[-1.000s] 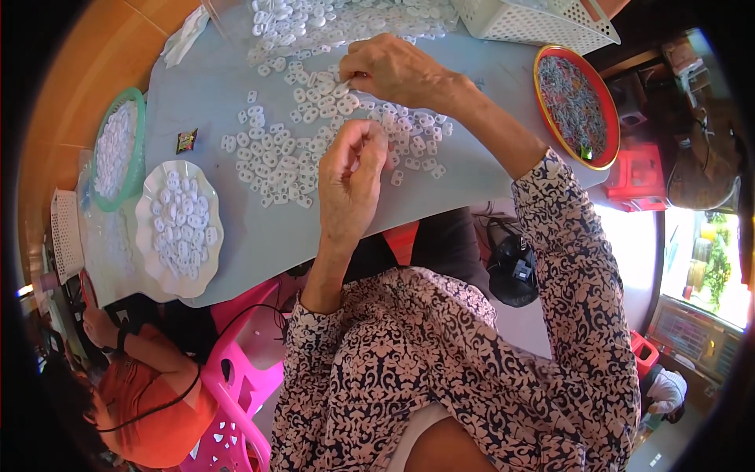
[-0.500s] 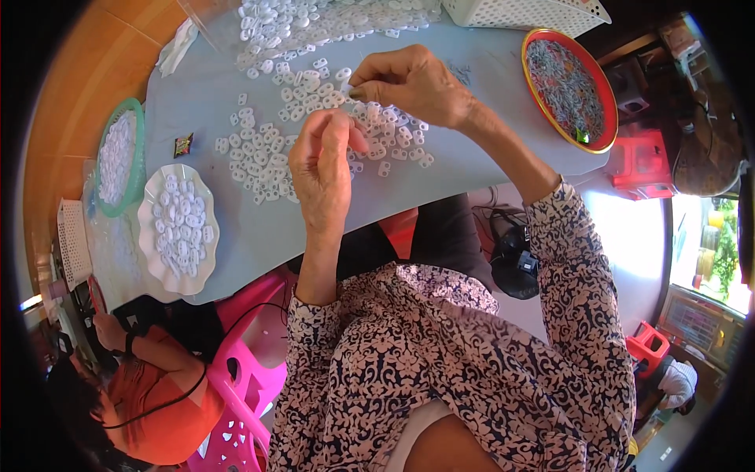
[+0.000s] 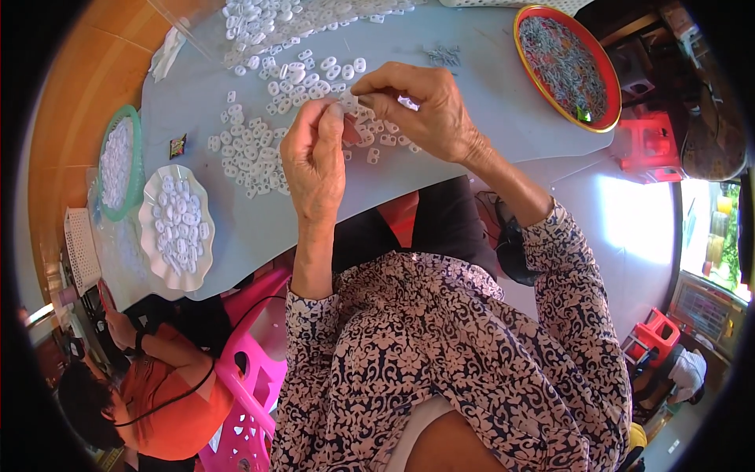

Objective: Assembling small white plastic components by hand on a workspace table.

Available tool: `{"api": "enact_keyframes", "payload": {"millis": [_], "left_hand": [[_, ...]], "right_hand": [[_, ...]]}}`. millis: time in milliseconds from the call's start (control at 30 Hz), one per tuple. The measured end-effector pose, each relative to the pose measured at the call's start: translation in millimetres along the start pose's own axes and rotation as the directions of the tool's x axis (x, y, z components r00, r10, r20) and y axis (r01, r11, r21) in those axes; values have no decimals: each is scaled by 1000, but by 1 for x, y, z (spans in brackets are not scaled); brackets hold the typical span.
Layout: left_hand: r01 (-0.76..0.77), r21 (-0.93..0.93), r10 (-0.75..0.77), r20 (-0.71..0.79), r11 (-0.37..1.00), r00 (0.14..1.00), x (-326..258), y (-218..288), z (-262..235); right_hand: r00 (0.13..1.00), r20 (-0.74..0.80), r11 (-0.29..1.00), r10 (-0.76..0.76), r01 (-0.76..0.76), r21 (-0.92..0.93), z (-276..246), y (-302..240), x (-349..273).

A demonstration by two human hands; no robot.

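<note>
My left hand (image 3: 316, 157) and my right hand (image 3: 422, 110) meet fingertip to fingertip above the pale blue table (image 3: 472, 118). Between the pinched fingers sits a small white plastic piece (image 3: 348, 101), mostly hidden by them. Just beyond the hands lies a loose spread of several small white plastic pieces (image 3: 267, 134) on the table top.
A white scalloped dish (image 3: 174, 226) and a green-rimmed dish (image 3: 118, 161) of white pieces stand at the left. A red-rimmed round tray (image 3: 568, 67) of small grey parts is at the right. A heap of white pieces (image 3: 259, 20) lies at the back. A person in orange (image 3: 149, 385) sits lower left by a pink stool (image 3: 252, 354).
Both hands have drawn closer together and toward me; my left hand has turned upright and its fingertips now touch those of my right hand.
</note>
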State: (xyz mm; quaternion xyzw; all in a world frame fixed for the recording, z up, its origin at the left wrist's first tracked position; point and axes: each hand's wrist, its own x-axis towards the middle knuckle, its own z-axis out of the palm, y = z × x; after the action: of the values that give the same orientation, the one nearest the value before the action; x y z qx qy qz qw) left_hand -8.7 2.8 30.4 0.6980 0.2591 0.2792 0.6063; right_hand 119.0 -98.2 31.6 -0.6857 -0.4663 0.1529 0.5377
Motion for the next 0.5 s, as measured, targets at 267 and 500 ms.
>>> {"api": "enact_keyframes", "payload": {"millis": [267,500], "left_hand": [[-7,20,7,45,1000,999,-2,0,4],[7,-51,-3,87,999,996,-9,-7,6]], "right_hand": [[984,106,979,143,-156,129,-3,-4,4],[986,50,965,162,-169,201,4,-5,-4]]}}
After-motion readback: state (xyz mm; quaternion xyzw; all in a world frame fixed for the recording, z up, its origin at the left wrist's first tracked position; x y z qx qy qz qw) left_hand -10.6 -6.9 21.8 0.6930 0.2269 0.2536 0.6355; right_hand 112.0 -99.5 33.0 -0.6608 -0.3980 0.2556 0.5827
